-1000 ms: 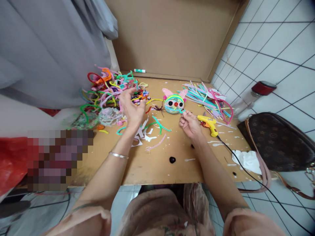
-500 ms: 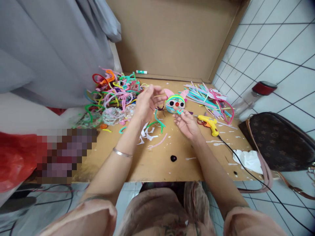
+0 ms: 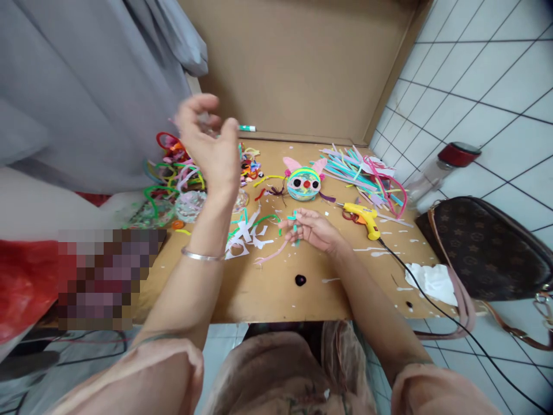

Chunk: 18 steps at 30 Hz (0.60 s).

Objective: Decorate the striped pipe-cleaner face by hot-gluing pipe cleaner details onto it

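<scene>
The right hand (image 3: 317,229) holds a bent turquoise strip (image 3: 295,215).

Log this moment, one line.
left hand: raised, open | right hand: holding teal pipe cleaner | glue gun: lying on table

A craft corner; whether it belongs to a home or a small workshop cannot be told. A flat brown worktop (image 3: 259,300) bears a yellow plastic glue gun (image 3: 365,219), a multicoloured heap of fuzzy stems (image 3: 188,176) and cut white paper scraps (image 3: 247,233), beside a white tiled wall (image 3: 470,86) and a grey fabric curtain (image 3: 86,86).
</scene>
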{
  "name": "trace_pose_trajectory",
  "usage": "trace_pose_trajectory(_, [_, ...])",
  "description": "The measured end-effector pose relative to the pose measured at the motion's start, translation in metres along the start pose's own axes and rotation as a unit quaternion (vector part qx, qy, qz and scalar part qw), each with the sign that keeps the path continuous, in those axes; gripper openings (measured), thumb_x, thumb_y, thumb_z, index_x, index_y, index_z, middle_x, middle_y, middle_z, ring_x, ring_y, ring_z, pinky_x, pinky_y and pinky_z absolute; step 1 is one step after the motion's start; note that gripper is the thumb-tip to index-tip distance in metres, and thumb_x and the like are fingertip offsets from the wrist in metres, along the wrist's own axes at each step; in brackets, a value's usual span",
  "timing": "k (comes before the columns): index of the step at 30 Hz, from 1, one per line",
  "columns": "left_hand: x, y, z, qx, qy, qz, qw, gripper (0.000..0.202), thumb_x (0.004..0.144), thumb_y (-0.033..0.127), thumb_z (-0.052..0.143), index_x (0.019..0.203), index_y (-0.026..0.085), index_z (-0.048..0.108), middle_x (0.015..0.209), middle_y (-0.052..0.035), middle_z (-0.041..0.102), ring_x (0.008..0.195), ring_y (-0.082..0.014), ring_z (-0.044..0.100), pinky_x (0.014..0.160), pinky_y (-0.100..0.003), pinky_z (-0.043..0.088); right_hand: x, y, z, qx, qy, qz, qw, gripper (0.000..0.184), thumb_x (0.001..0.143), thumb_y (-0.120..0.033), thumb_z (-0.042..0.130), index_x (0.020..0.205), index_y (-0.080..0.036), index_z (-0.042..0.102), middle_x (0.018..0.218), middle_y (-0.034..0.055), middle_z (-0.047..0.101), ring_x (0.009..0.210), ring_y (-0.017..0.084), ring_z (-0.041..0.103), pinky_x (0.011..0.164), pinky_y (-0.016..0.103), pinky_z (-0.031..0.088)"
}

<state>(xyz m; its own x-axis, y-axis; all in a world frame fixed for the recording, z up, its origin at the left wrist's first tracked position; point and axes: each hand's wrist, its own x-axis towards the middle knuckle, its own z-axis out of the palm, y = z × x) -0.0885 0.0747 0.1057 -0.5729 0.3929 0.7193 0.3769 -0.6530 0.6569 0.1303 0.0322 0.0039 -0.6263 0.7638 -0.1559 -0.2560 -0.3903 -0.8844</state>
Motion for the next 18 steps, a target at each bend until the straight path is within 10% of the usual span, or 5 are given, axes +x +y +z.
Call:
trace_pose_trajectory(2, [0.003,0.004,-0.014,0.082,0.015,0.148,0.985,0.021,0.088,0.031,0.076,0.101,0.020,0.062,0.108,-0.0037,0.062,0.116,-0.0231,0.057,0.107,-0.044,0.044,0.001,-0.002,-0.004,0.021,0.031,0.008,0.999,0.025,0.086,-0.031,0.074,0.079,-0.022,0.051,0.095,0.0062,0.083,0.052,0.012,0.068,0.053,0.024,0.056])
trace_pose_trajectory(4, [-0.016,0.008,-0.023,0.114,-0.121,0.247,0.955,0.009,0.094,0.030,0.067,0.090,0.021,0.068,0.094,-0.0035,0.067,0.101,-0.0222,0.060,0.100,-0.045,0.045,0.002,-0.004,-0.004,0.051,0.059,-0.002,0.997,0.024,0.088,-0.029,0.070,0.076,-0.022,0.051,0.101,0.0066,0.083,0.046,0.009,0.063,0.050,0.022,0.053])
trace_pose_trajectory(9, [-0.082,-0.001,-0.025,0.169,-0.411,0.222,0.868,0.019,0.098,0.038,0.061,0.092,0.026,0.075,0.096,-0.0047,0.073,0.099,-0.0242,0.060,0.096,-0.046,0.040,0.005,-0.007,-0.005,0.082,0.108,-0.002,0.991,0.013,0.091,-0.028,0.065,0.082,-0.022,0.059,0.084,0.0018,0.081,0.046,0.010,0.060,0.050,0.023,0.053])
trace_pose_trajectory(18, [-0.098,-0.020,-0.009,0.199,-0.476,0.229,0.825,0.026,0.101,0.036,0.055,0.097,0.028,0.079,0.098,-0.0084,0.075,0.100,-0.0257,0.059,0.091,-0.045,0.038,0.007,-0.006,-0.009,0.112,0.128,0.011,0.985,0.008,0.091,-0.024,0.066,0.085,-0.021,0.063,0.070,-0.0030,0.073,0.045,0.009,0.056,0.051,0.023,0.051])
